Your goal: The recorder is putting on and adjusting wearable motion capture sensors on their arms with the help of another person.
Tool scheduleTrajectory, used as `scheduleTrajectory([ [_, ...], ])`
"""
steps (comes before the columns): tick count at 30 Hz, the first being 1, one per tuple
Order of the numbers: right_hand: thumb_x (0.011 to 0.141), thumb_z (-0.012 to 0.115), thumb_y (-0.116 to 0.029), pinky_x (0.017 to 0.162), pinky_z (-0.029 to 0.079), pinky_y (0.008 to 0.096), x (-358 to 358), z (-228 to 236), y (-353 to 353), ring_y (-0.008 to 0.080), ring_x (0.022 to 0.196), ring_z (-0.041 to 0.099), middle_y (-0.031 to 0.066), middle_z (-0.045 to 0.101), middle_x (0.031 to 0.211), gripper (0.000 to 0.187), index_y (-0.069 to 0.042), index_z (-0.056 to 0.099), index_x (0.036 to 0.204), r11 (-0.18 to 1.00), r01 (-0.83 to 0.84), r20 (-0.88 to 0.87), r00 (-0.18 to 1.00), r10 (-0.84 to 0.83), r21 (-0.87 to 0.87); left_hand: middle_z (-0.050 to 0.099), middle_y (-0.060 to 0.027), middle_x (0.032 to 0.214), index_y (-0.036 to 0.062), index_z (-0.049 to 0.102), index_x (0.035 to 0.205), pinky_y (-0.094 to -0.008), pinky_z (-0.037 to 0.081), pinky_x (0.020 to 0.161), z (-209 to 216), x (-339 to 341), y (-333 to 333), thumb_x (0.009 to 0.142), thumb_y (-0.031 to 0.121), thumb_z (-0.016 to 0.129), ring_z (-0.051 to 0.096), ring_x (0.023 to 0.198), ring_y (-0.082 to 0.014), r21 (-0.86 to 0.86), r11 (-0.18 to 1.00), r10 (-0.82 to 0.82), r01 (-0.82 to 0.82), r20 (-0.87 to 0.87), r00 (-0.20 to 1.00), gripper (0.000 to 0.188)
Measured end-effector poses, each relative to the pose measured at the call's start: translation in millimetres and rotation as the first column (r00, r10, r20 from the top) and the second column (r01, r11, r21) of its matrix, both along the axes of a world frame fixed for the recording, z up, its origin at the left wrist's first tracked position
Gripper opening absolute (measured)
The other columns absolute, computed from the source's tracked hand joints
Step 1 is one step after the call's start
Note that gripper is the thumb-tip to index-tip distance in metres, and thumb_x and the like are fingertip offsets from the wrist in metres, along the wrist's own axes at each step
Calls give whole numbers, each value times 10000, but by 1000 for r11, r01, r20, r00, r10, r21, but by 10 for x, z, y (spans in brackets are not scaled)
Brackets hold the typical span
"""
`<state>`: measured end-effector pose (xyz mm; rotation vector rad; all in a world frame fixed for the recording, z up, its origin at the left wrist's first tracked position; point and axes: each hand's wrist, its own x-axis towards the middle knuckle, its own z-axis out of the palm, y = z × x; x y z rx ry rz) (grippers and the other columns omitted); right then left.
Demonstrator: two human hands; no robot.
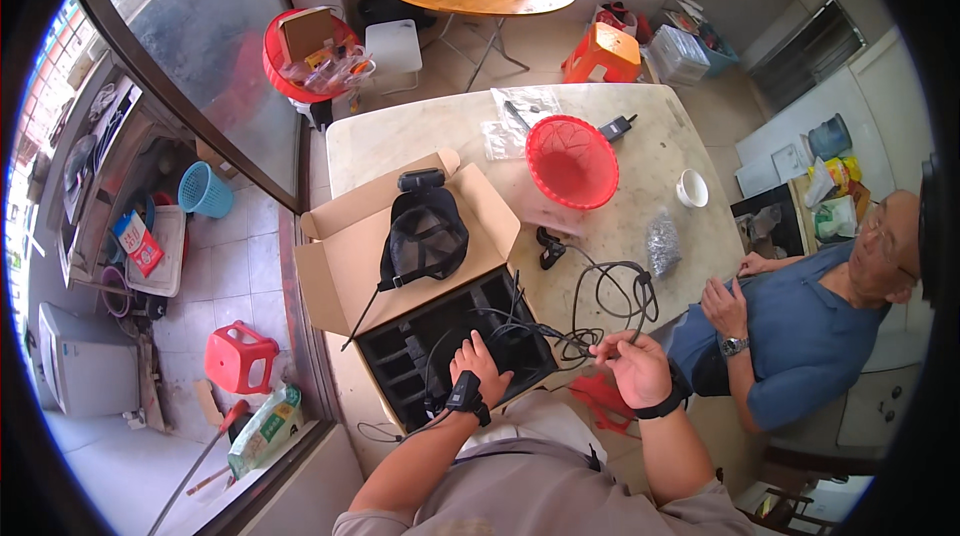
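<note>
My left hand (478, 368) is over the near part of an opened cardboard box (340, 281), its fingers stretched out and holding nothing. Black foam with cut-out compartments (395, 341) lines the box. A black device is strapped to my left wrist, with a cable running from it. My right hand (640, 372), wearing a black wristband, pinches a thin black cable (580, 340) beside the box's right edge. Loops of that cable spread over the table and into the foam. On the box's raised lid lies a black mesh cap (424, 236) with a dark device at its front.
On the pale table (400, 126) stand a red plastic basket (572, 164) and a white cup (691, 188). A bag of small grey pieces (663, 244), a black clip-like part (549, 248) and a black handheld device (617, 128) lie nearby. A person in blue (810, 336) sits at the right.
</note>
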<state>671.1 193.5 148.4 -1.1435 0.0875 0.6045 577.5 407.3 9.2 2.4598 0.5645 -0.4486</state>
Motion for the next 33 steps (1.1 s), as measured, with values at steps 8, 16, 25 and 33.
scheduleTrajectory([
  [8,954,535,-106,739,503,312,42,89,-58,225,791,641,188,682,917,418,29,470,1343,998,-55,-87,995,52,-31,543,-232,1186,-17,355,1403,-471,460,956,-97,129,-53,680,285,797,542,1117,-386,-79,984,150,-160,-125,981,899],
  [16,918,545,-101,772,508,349,455,38,-460,167,648,571,95,620,761,234,10,583,1121,993,32,18,999,-30,-112,525,-243,1223,-10,411,1343,-467,419,1004,363,-101,-115,615,143,808,513,1138,-417,-60,938,319,-341,530,786,844],
  [25,921,549,-100,753,503,314,575,150,-584,156,717,596,72,619,791,268,30,576,1153,998,19,39,999,-21,57,493,-228,1260,4,356,1366,-439,428,998,240,-391,-90,594,85,806,521,1148,-396,-411,800,591,-436,663,460,897],
  [33,941,584,-158,609,488,262,604,-591,80,122,668,585,35,613,784,132,-45,603,1008,976,-47,-153,988,15,-211,492,-254,1266,-16,400,1349,-466,405,1022,115,-332,-95,618,173,825,479,1182,-415,-68,919,354,-388,572,740,866],
])
